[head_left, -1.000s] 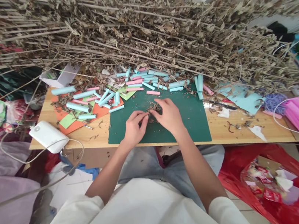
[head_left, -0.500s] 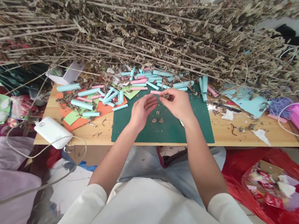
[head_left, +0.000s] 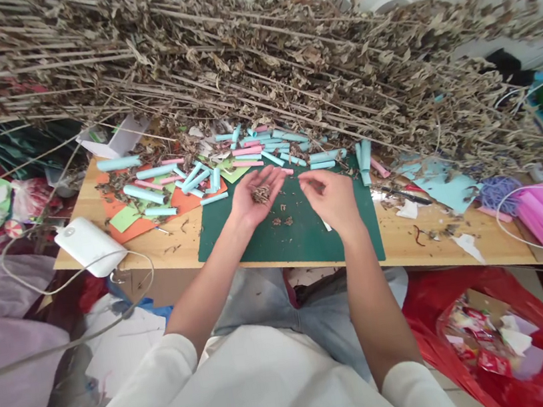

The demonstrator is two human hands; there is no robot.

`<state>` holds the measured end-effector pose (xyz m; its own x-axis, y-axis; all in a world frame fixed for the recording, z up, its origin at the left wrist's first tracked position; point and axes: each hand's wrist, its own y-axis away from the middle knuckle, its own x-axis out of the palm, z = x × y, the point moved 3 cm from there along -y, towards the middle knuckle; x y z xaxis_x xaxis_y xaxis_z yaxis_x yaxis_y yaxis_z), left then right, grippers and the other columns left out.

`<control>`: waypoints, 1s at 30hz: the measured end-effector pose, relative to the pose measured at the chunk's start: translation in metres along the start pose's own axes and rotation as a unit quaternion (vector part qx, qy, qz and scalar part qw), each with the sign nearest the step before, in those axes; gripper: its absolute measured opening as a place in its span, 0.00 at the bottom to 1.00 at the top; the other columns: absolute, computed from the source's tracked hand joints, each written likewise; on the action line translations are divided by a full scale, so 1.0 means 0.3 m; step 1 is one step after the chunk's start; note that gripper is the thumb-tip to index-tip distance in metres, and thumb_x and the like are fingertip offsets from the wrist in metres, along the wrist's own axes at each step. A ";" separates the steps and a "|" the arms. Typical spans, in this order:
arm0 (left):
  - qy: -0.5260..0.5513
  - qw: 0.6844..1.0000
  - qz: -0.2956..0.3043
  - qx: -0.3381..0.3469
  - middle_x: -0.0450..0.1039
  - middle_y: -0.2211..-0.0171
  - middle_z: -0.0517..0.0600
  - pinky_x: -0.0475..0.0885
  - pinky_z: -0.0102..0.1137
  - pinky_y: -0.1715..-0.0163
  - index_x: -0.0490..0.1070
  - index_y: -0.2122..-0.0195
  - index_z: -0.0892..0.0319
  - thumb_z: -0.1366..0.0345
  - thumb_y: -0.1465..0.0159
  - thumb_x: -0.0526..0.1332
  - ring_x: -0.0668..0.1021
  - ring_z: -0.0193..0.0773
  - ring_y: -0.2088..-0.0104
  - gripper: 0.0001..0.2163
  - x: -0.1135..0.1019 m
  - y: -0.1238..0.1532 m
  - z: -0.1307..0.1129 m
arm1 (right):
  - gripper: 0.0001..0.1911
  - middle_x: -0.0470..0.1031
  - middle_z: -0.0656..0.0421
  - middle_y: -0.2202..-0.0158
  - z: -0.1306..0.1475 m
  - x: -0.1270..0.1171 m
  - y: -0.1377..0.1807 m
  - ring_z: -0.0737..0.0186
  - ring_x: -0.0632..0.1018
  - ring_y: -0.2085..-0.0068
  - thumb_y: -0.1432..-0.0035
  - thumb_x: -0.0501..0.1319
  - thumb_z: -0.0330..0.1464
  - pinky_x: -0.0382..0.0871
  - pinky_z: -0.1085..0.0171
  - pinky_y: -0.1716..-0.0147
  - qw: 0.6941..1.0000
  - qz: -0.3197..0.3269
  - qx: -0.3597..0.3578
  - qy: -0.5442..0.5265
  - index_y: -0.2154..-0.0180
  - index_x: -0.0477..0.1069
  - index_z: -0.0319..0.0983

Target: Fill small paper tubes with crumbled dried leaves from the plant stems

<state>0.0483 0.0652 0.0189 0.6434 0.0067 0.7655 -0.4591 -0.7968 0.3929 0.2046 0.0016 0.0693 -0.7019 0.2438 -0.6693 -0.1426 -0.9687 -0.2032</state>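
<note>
My left hand [head_left: 255,200] is turned palm up over the green cutting mat [head_left: 276,240]. A small heap of crumbled dried leaves [head_left: 261,194] rests in its cupped palm. Just to the right, my right hand [head_left: 332,196] hangs above the mat with its fingers curled together in a pinch; whatever is between the fingertips, if anything, is too small to make out. A few leaf bits [head_left: 283,221] lie on the mat between the hands. Beyond my left fingertips is a pink paper tube [head_left: 287,171], partly hidden by them.
Several blue paper tubes [head_left: 143,194] and pink ones lie along the back, some on orange paper [head_left: 129,233]. A large bundle of dried stalks [head_left: 252,65] spans the rear. A white power bank [head_left: 89,246] with a cable sits left; a red bag [head_left: 495,286] stands below right.
My left hand has rolled palm up, so the leaf heap in it now shows. My right hand has drawn a little away to the right; the leaves seen at its fingertips before no longer show there.
</note>
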 end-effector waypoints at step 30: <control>0.018 0.993 -0.090 0.068 0.77 0.52 0.56 0.75 0.31 0.46 0.74 0.58 0.62 0.67 0.35 0.53 0.75 0.41 0.42 0.11 -0.105 0.023 -0.100 | 0.09 0.75 0.55 0.68 0.005 0.231 -0.038 0.62 0.76 0.67 0.44 0.60 0.23 0.68 0.64 0.63 0.964 0.194 -0.105 0.145 0.67 0.79 0.38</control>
<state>0.0063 0.0777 0.0128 0.6839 0.1759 0.7080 -0.2500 -0.8552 0.4540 0.1565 0.0296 0.0262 -0.4442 -0.1028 -0.8900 0.2579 -0.9660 -0.0171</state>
